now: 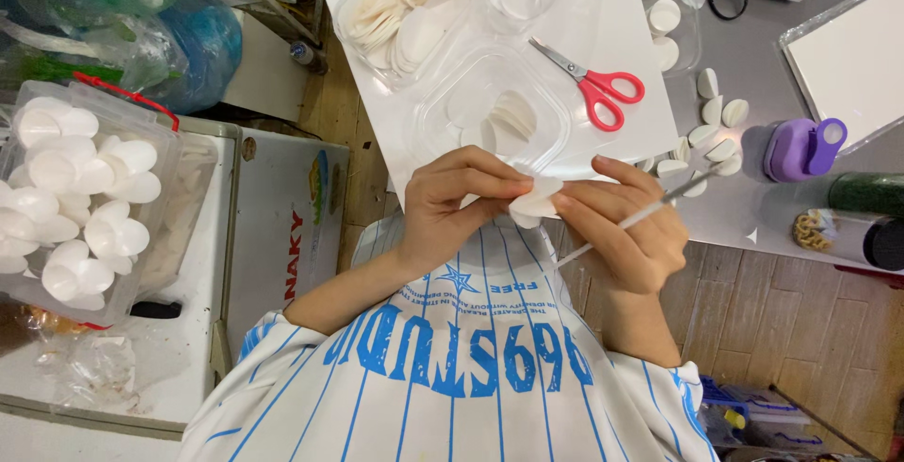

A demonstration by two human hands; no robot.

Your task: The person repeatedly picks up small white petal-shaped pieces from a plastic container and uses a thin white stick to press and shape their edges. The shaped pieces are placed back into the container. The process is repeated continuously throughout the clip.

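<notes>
A clear plastic tub (pixel 80 198) of white round pieces, with a red handle, stands at the left on a white cabinet (pixel 202 264). The cabinet's side bears a red-lettered label (pixel 295 259) and a blue-and-yellow sticker (pixel 320 187). Clear shallow containers (pixel 490 109) lie on white paper at the surface's near edge.

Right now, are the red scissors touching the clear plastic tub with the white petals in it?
Apart. The head view shows the red scissors lying on the white sheet, with a strip of bare sheet between their blades and the clear tub's rim.
</notes>
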